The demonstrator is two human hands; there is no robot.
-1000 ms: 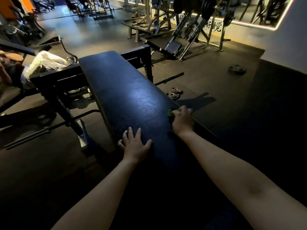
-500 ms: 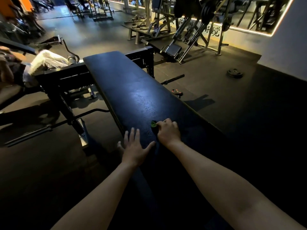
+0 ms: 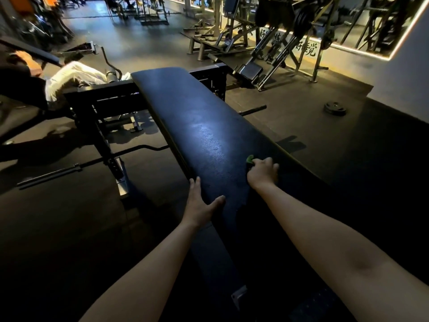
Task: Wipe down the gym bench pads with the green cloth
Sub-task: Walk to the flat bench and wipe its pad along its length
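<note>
Right hand (image 3: 263, 174) fingers curled round green cloth (image 3: 250, 159) on bench pad (image 3: 197, 117); left hand (image 3: 200, 203) fingers straight, flat on pad edge.

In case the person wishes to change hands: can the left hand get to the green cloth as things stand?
Probably yes. The left hand rests on the left edge of the bench pad, the green cloth sits under the right hand, and only bare pad lies between them.

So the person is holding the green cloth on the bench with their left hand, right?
Not quite. The green cloth is in the right hand, which grips it against the bench pad. The left hand only rests flat on the pad's near edge. The head view shows this.
</note>
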